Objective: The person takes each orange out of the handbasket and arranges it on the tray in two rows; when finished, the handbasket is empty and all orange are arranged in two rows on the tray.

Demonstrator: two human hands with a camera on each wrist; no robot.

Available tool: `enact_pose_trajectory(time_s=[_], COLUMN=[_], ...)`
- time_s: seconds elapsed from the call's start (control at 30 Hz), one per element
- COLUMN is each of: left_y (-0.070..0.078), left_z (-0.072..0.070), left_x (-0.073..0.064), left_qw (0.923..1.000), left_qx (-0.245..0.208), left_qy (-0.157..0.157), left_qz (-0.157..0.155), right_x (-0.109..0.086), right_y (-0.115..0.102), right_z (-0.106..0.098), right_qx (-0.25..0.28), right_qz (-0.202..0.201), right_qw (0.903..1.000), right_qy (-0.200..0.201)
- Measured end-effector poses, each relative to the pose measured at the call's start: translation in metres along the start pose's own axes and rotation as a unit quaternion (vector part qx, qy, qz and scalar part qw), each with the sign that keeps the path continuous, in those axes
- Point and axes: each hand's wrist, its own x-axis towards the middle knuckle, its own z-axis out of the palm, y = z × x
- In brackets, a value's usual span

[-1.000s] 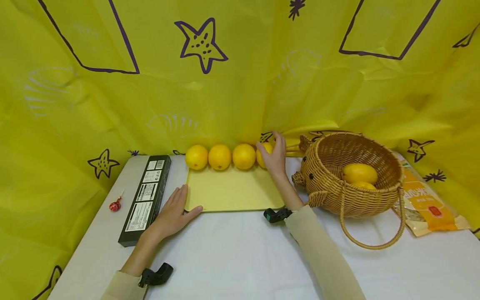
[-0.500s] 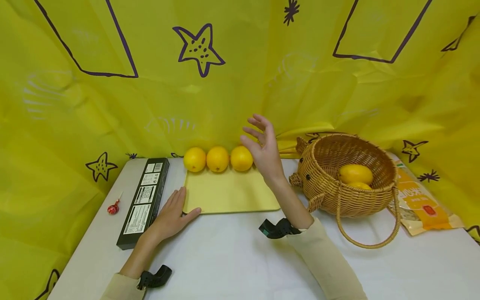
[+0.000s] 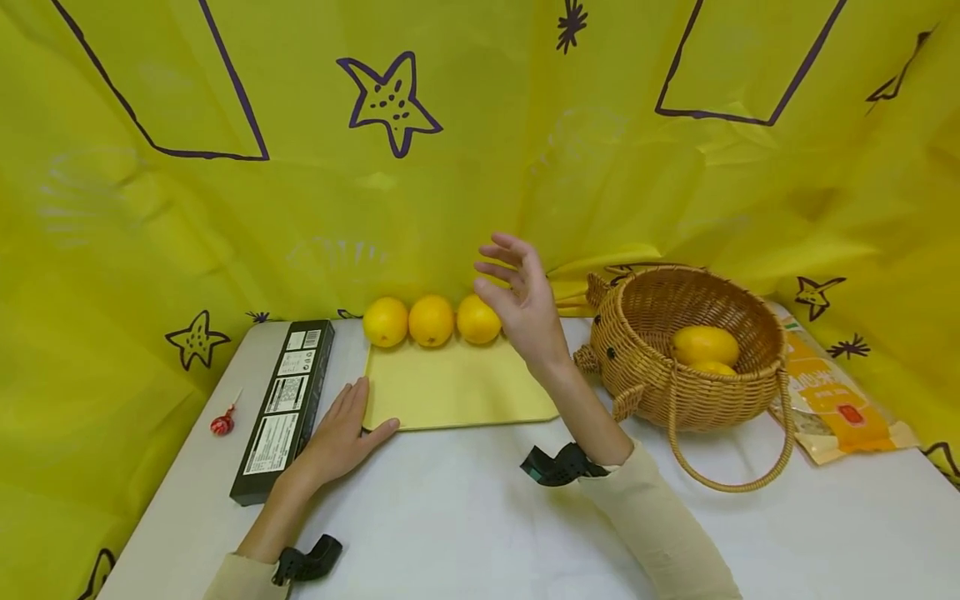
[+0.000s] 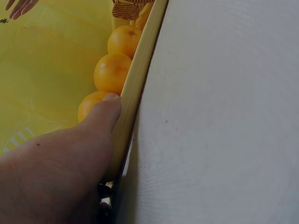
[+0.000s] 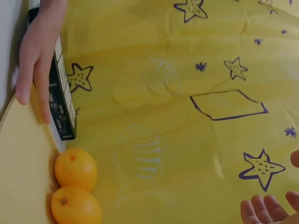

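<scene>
The left hand (image 3: 341, 437) rests straight-fingered around the near left corner of the yellow board (image 3: 450, 387), a sensible brace against slipping. The right hand (image 3: 527, 310), fingers parted and holding nothing, hangs by the right end of the oranges (image 3: 431, 322) lined along the far edge; a light touch should keep neighbours from rolling. From the head that end is hidden; the left wrist view shows part of a fourth orange (image 4: 144, 15).

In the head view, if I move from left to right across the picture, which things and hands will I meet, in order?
Red lollipop → black box → left hand → first orange → second orange → third orange → right hand → wicker basket → orange-and-white packet.
</scene>
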Motion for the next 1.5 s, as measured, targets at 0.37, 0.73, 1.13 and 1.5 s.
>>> enact_pose_trajectory(time_s=[0.37, 0.73, 1.13, 1.5], left_y=[-0.001, -0.002, -0.004, -0.005], left_z=[0.001, 0.002, 0.002, 0.002], left_x=[0.001, -0.001, 0.002, 0.001], left_qw=[1.0000, 1.0000, 1.0000, 1.0000], left_qx=[0.006, -0.006, -0.001, -0.001], left_qy=[0.005, 0.001, 0.000, 0.005], left_qz=[0.006, -0.001, -0.001, 0.004], right_x=[-0.015, 0.041, 0.071, 0.078], right_y=[-0.037, -0.021, -0.031, -0.007], right_z=[-0.101, -0.244, -0.302, -0.298], right_qx=[-0.063, -0.185, -0.266, -0.192], right_qz=[0.079, 0.301, 0.329, 0.369], right_qw=[0.9947, 0.9256, 0.8274, 0.8260], right_qy=[-0.020, -0.135, -0.369, -0.381])
